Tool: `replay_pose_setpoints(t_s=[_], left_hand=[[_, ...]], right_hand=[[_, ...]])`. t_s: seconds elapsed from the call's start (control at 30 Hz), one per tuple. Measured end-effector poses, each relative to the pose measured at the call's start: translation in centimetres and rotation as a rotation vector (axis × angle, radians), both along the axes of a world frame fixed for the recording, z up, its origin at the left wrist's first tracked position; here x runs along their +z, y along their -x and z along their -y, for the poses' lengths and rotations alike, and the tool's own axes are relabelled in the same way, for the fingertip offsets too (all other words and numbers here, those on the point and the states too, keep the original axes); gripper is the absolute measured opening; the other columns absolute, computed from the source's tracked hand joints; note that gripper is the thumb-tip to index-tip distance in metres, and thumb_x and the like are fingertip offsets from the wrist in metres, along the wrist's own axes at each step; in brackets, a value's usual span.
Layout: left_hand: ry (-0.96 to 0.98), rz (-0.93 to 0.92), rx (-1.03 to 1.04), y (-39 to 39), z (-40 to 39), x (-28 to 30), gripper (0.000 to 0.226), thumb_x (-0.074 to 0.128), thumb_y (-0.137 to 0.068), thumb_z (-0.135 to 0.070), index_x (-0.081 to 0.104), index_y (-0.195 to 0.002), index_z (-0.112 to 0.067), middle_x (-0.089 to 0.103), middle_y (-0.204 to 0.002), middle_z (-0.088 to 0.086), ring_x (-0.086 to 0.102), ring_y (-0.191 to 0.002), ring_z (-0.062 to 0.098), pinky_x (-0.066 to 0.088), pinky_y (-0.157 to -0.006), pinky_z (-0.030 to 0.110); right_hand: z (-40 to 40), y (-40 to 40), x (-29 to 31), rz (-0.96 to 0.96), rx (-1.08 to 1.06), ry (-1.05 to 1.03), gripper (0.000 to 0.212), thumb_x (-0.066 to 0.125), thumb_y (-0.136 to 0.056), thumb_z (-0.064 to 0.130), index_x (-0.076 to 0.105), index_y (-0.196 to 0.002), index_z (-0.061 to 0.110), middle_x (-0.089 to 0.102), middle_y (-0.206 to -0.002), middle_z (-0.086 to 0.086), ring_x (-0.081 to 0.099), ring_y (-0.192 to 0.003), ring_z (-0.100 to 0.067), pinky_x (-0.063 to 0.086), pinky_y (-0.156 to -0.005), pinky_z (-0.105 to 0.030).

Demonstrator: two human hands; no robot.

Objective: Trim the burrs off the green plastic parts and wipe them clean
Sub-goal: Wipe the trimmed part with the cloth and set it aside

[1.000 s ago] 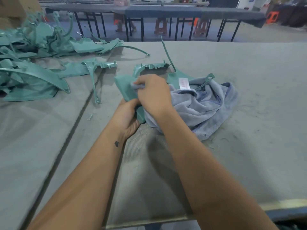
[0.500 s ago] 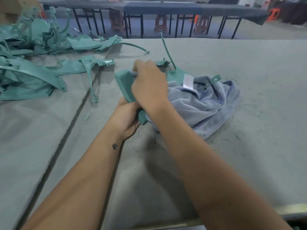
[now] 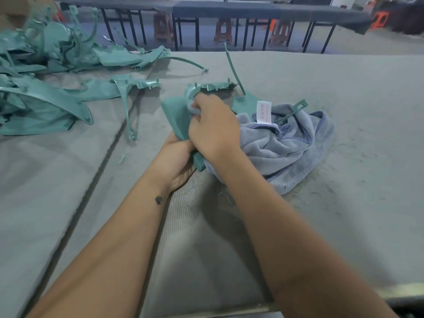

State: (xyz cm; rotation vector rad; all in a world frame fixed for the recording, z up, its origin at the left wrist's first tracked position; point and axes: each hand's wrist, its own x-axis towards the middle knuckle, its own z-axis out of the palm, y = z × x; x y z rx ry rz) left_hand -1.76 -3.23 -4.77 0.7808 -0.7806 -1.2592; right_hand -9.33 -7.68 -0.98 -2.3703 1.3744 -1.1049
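Cloth (image 3: 284,143) (grey) over green part (image 3: 176,115)

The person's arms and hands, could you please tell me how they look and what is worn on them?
Both forearms are bare, with no sleeves in view. The left hand and right hand wear no gloves; no rings or watch are visible. A small dark tattoo marks the left wrist.

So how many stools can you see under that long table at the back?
3. One brown stool sits left, another in the middle, a third right of it. An orange one stands farther right, beyond the table; more may be hidden.
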Motion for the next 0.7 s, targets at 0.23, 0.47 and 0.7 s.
replay_pose_setpoints(t_s=[0.23, 0.47, 0.7], left_hand=[[0.056, 0.134, -0.061, 0.2, 0.1, -0.5, 0.045, 0.050, -0.079, 0.018, 0.064, -0.109, -0.013, 0.074, -0.094, 0.003, 0.070, -0.089, 0.020, 0.057, -0.080, 0.035], [0.108, 0.171, -0.095, 0.5, -0.1, -0.4, 0.029, 0.056, -0.077, 0.010, 0.068, -0.093, -0.012, 0.072, -0.082, 0.008, 0.069, -0.078, 0.021, 0.059, -0.072, 0.035], [0.041, 0.210, -0.066, 0.7, -0.1, -0.1, 0.040, 0.046, -0.086, 0.021, 0.062, -0.110, -0.006, 0.069, -0.095, 0.011, 0.067, -0.088, 0.023, 0.056, -0.078, 0.033]], right_hand=[[1.3, 3.6, 0.0, 0.016, -0.138, -0.014, 0.017, 0.043, -0.093, 0.007, 0.046, -0.088, 0.024, 0.045, -0.103, 0.000, 0.040, -0.076, -0.019, 0.020, -0.064, -0.028], [-0.4, 0.8, 1.1, 0.251, -0.064, 0.141, 0.015, 0.048, -0.086, 0.003, 0.058, -0.094, 0.010, 0.054, -0.095, -0.001, 0.043, -0.074, -0.016, 0.029, -0.064, -0.027], [1.5, 2.7, 1.5, 0.252, -0.159, 0.054, 0.022, 0.046, -0.084, -0.005, 0.054, -0.090, 0.014, 0.054, -0.104, -0.007, 0.054, -0.089, -0.028, 0.042, -0.075, -0.037]])
